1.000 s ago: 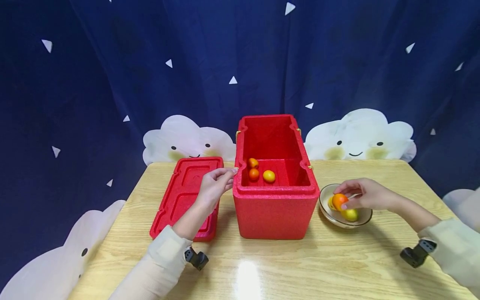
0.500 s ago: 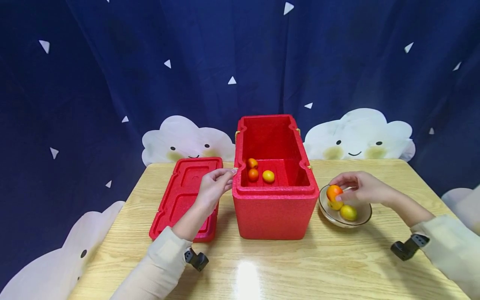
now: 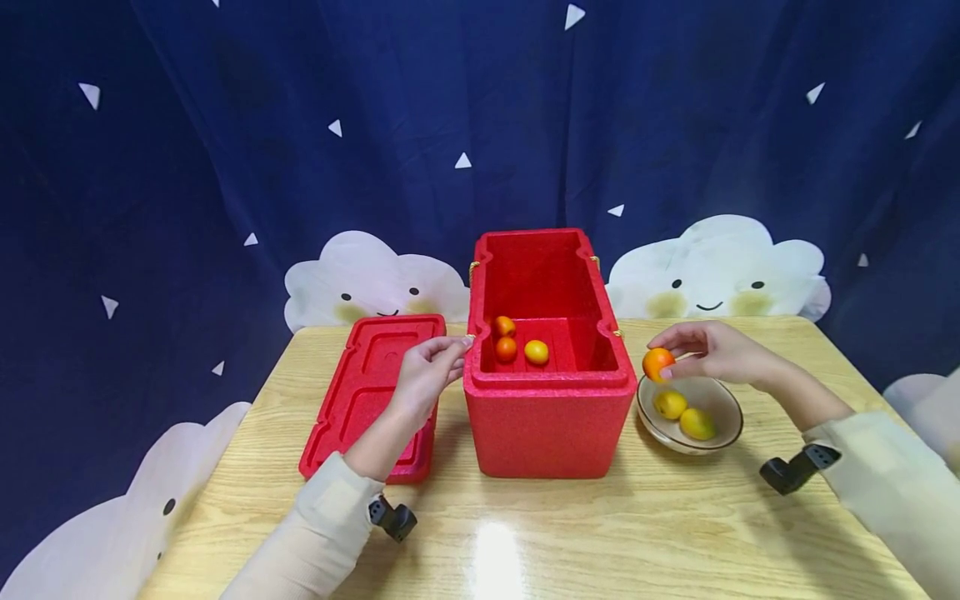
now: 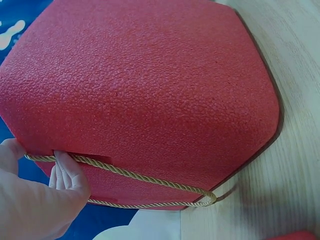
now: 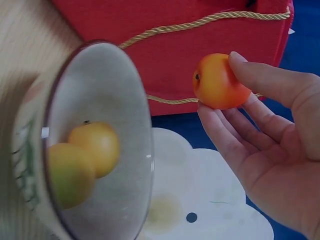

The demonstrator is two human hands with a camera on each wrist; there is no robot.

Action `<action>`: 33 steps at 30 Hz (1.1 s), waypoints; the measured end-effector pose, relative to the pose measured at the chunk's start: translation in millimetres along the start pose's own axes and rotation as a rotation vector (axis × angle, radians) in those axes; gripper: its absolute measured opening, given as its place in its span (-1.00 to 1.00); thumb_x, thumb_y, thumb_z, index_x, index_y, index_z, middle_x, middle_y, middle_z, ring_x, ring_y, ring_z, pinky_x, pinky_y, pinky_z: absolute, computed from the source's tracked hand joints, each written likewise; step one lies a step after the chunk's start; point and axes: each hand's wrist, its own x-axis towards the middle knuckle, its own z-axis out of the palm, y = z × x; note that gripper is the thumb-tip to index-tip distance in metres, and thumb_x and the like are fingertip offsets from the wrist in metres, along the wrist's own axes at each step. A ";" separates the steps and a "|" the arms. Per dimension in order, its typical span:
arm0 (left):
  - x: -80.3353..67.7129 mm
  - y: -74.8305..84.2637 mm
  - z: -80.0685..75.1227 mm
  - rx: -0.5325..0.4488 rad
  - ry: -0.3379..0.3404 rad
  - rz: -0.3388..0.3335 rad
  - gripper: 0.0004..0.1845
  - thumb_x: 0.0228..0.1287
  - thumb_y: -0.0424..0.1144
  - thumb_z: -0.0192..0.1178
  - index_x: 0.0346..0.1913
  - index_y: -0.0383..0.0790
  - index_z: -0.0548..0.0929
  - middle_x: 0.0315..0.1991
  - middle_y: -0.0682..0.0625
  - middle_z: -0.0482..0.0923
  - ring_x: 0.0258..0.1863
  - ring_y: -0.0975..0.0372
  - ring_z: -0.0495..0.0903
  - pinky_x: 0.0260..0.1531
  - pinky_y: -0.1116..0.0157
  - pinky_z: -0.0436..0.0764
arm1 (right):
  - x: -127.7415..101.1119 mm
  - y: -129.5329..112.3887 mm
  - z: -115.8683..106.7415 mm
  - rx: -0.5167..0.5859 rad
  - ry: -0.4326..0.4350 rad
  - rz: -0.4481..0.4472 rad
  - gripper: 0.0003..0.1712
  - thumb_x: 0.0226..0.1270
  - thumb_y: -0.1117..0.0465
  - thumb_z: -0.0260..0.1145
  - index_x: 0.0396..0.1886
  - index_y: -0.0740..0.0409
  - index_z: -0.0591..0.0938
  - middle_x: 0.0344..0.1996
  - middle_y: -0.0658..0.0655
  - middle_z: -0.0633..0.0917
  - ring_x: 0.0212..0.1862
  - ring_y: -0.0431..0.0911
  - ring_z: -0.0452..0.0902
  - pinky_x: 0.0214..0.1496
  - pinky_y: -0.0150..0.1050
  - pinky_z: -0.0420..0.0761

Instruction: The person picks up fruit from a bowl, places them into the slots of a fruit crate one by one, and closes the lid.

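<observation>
Right hand (image 3: 712,352) pinching orange fruit (image 3: 657,363) by fingertips, up above bowl (image 3: 723,404), right of red box (image 3: 550,400). Left hand (image 3: 427,373) curled on box's left rim. Light pinch: could slip, drop, roll away.

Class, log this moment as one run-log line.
left hand: holds box rope | right hand: pinches orange fruit above bowl | bowl: two yellow fruits
</observation>
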 end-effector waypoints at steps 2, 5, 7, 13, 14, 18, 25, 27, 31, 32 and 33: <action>0.4 -0.1 0.3 -0.006 0.000 0.001 -0.68 0.29 -0.18 0.22 0.00 -0.32 0.63 -0.23 0.00 0.68 -0.39 0.36 0.65 -0.06 0.33 0.71 | 2.0 -2.9 -3.4 -0.016 0.003 0.011 -0.52 0.11 0.20 0.45 0.04 0.24 0.59 -0.14 0.16 0.73 -0.17 -0.31 0.62 -0.08 -0.51 0.63; 1.2 -0.4 0.7 -0.018 0.001 0.005 -0.69 0.28 -0.19 0.22 -0.02 -0.34 0.63 -0.29 0.04 0.68 -0.41 0.37 0.64 -0.13 0.38 0.72 | 5.2 -8.6 -8.8 -0.014 0.001 0.023 -0.51 0.11 0.20 0.44 0.05 0.24 0.58 -0.15 0.14 0.73 -0.18 -0.30 0.62 -0.09 -0.50 0.62; 1.2 -0.3 0.9 -0.021 0.003 0.009 -0.69 0.28 -0.20 0.22 -0.02 -0.36 0.63 -0.29 0.03 0.68 -0.41 0.37 0.64 -0.10 0.36 0.72 | 8.3 -12.1 -12.1 0.012 -0.007 0.023 -0.49 0.12 0.21 0.44 0.07 0.28 0.56 -0.16 0.12 0.73 -0.19 -0.29 0.63 -0.10 -0.49 0.64; 0.7 0.5 1.0 -0.003 0.006 0.004 -0.67 0.28 -0.17 0.22 0.00 -0.33 0.63 -0.20 -0.04 0.69 -0.33 0.30 0.66 0.03 0.24 0.68 | 15.7 -21.6 -19.5 0.056 -0.010 0.022 -0.49 0.11 0.26 0.44 0.07 0.32 0.54 -0.21 -0.03 0.74 -0.17 -0.26 0.65 -0.10 -0.49 0.66; 0.7 0.7 1.0 0.001 0.005 0.002 -0.67 0.28 -0.16 0.22 0.00 -0.31 0.64 -0.19 -0.04 0.69 -0.32 0.29 0.66 0.04 0.23 0.68 | 16.5 -23.2 -20.5 0.055 -0.007 0.022 -0.49 0.11 0.26 0.44 0.07 0.31 0.54 -0.22 -0.05 0.74 -0.17 -0.26 0.65 -0.09 -0.49 0.66; 1.2 1.3 1.3 0.008 0.005 0.000 -0.66 0.28 -0.15 0.22 0.00 -0.31 0.64 -0.18 -0.04 0.69 -0.34 0.33 0.66 0.03 0.25 0.68 | 19.3 -30.2 -24.7 0.064 -0.001 -0.002 -0.48 0.12 0.27 0.43 0.08 0.34 0.53 -0.23 -0.11 0.74 -0.18 -0.28 0.65 -0.10 -0.49 0.66; 1.8 0.6 1.6 -0.003 0.002 0.011 -0.68 0.28 -0.19 0.22 -0.01 -0.35 0.63 -0.24 0.00 0.69 -0.39 0.36 0.65 -0.07 0.34 0.71 | 24.4 -44.6 -31.9 0.043 0.002 -0.012 -0.50 0.15 0.25 0.42 0.08 0.32 0.54 -0.23 -0.09 0.75 -0.18 -0.27 0.66 -0.11 -0.46 0.68; 1.9 0.0 1.5 -0.004 0.002 0.013 -0.67 0.27 -0.19 0.23 -0.01 -0.35 0.63 -0.24 0.00 0.70 -0.39 0.36 0.65 -0.08 0.34 0.71 | 25.8 -48.5 -34.2 0.027 0.003 -0.001 -0.49 0.15 0.24 0.42 0.10 0.31 0.54 -0.20 -0.02 0.75 -0.17 -0.25 0.67 -0.11 -0.46 0.68; 2.1 -1.0 1.5 0.000 0.011 0.012 -0.66 0.27 -0.18 0.23 -0.01 -0.36 0.63 -0.24 -0.02 0.70 -0.39 0.35 0.65 -0.07 0.32 0.71 | 28.6 -56.2 -38.7 0.006 0.020 0.030 -0.48 0.14 0.25 0.43 0.11 0.30 0.54 -0.17 0.09 0.75 -0.17 -0.24 0.67 -0.11 -0.46 0.67; 2.3 -1.0 1.7 0.001 0.013 0.011 -0.66 0.27 -0.18 0.23 -0.01 -0.36 0.63 -0.24 -0.03 0.70 -0.39 0.35 0.65 -0.06 0.31 0.71 | 29.5 -58.1 -40.3 0.000 0.025 0.033 -0.48 0.14 0.25 0.43 0.10 0.29 0.54 -0.17 0.10 0.75 -0.18 -0.23 0.67 -0.11 -0.46 0.67; 2.4 -0.8 2.0 0.003 0.016 0.007 -0.66 0.27 -0.18 0.23 -0.01 -0.36 0.63 -0.23 -0.03 0.69 -0.39 0.35 0.65 -0.05 0.30 0.71 | 30.4 -59.9 -41.8 -0.008 0.030 0.035 -0.48 0.14 0.25 0.43 0.10 0.28 0.55 -0.17 0.10 0.75 -0.18 -0.23 0.67 -0.11 -0.46 0.67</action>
